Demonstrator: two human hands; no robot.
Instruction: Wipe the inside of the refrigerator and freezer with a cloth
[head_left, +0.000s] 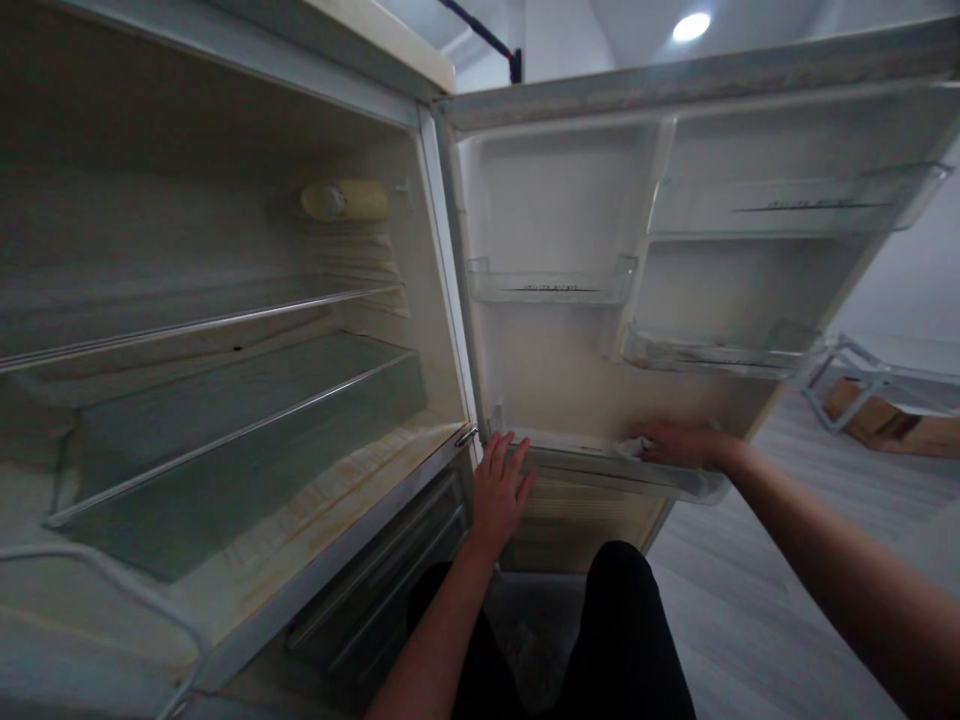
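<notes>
In front of you stands the fridge point(442, 240), its door point(555, 205) swung wide to your right, probably so that both hands can reach the inner face. The bottom door shelf point(622, 476) sits low on that face, just beyond your knees point(622, 590), which likely explains the low posture. Your right hand point(679, 443) reaches in over the shelf's front wall, toward the door's free edge; its fingers look closed, pinching a white cloth point(634, 447), though blur hides the exact hold. Your left hand point(501, 482) is at the hinge end, fingers spread and gripping nothing, perhaps to steady the shelf or door; you cannot tell from here how firmly it touches.

The shelf's long axis runs across the door from hinge side to free edge, dipping slightly to the right in this view. The cloth, inside the shelf, is bunched too small to give a clear long axis; its visible end pokes from your fingertips toward your left hand.
</notes>
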